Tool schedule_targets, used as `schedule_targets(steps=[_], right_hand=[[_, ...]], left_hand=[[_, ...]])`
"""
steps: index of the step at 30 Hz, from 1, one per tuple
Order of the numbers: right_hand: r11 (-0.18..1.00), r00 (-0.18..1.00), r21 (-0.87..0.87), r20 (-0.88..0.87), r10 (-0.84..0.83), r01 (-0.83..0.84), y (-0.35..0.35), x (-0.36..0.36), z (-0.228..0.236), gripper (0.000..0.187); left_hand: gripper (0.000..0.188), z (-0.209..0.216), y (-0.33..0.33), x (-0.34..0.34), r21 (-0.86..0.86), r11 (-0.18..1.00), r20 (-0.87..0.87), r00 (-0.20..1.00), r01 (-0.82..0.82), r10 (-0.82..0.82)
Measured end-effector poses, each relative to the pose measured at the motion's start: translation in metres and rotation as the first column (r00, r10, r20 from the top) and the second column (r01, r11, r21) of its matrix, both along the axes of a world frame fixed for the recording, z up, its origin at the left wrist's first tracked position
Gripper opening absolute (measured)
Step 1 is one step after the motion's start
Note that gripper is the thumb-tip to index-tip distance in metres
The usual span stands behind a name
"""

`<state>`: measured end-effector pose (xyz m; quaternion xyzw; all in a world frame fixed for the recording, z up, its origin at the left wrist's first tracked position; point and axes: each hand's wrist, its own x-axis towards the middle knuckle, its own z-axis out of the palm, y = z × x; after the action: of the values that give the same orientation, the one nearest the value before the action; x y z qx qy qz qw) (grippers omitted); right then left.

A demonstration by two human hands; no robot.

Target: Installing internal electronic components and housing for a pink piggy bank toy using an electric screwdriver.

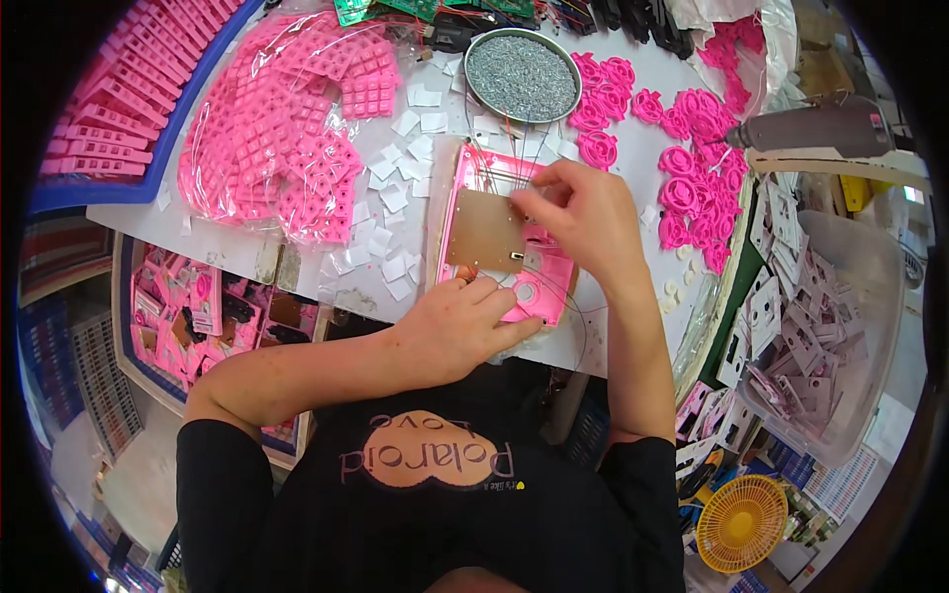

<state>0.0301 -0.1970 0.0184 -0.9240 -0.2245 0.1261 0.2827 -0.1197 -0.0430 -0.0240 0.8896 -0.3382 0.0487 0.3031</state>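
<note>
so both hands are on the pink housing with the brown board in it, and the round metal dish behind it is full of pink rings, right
Not quite. In the head view the left hand and right hand are on the pink housing with the brown board, but the round metal dish holds small silvery pieces, not pink rings.

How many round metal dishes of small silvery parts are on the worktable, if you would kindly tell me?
1: the round metal dish sits at the table's far edge, beyond the pink housing under both hands; others may be hidden off-frame.
</note>
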Motion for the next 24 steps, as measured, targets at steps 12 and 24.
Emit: schedule_targets(steps=[12, 24], right_hand=[[0.972, 0.99, 0.23, 0.141, 0.004, -0.037, 0.019, -0.012, -0.015, 0.017], [0.993, 0.97, -0.116, 0.236, 0.06, -0.033, 0.023, -0.004, -0.024, 0.025]], left_hand=[[0.029, 0.021, 0.07, 0.107, 0.041, 0.812, -0.179, 0.795, -0.582, 0.579], [0.024, 0.022, 0.074, 0.13, -0.061, 0.909, -0.286, 0.88, -0.411, 0.379]])
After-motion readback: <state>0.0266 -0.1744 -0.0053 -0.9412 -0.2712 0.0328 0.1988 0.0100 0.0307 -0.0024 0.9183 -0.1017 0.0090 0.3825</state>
